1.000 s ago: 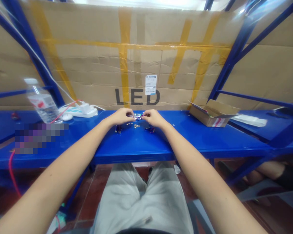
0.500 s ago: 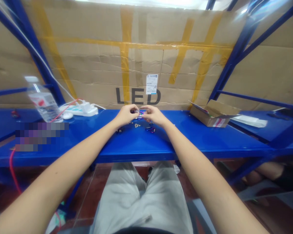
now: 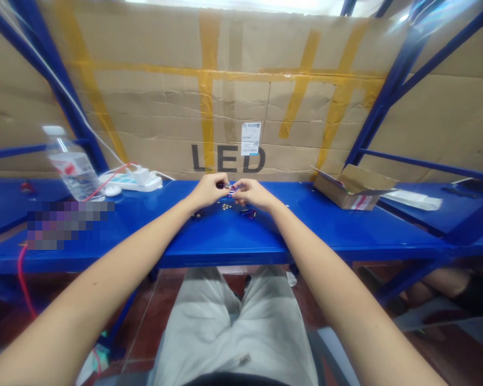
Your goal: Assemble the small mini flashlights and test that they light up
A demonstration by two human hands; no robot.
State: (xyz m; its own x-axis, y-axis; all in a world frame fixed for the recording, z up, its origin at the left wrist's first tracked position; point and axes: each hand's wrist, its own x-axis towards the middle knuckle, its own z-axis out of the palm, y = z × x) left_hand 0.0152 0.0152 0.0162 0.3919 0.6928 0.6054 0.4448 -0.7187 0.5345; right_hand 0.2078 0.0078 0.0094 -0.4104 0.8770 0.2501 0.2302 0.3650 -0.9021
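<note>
My left hand [image 3: 210,191] is closed in a pinch above the blue table, its thumb and forefinger at a small shiny purple-and-silver carabiner [image 3: 232,190]. From the other side my right hand [image 3: 255,193] pinches the same carabiner, so the fingertips nearly meet and hide much of it. Below the hands lie several small silver metal pieces [image 3: 226,207]. Purple carabiners [image 3: 248,214] rest by my right wrist. Some small dark pieces [image 3: 197,215] lie beside my left wrist, partly covered by it.
An open cardboard box [image 3: 352,187] stands at the right, near a white flat packet [image 3: 412,200]. At the left are a water bottle [image 3: 73,169] and a white power strip [image 3: 139,181] with cables. A large cardboard sheet [image 3: 161,118] rises behind the blue table [image 3: 225,238].
My right hand's fingers have closed from a looser curl into a pinch on the carabiner. The carabiner has turned and shows less between the fingertips. My left hand has barely moved.
</note>
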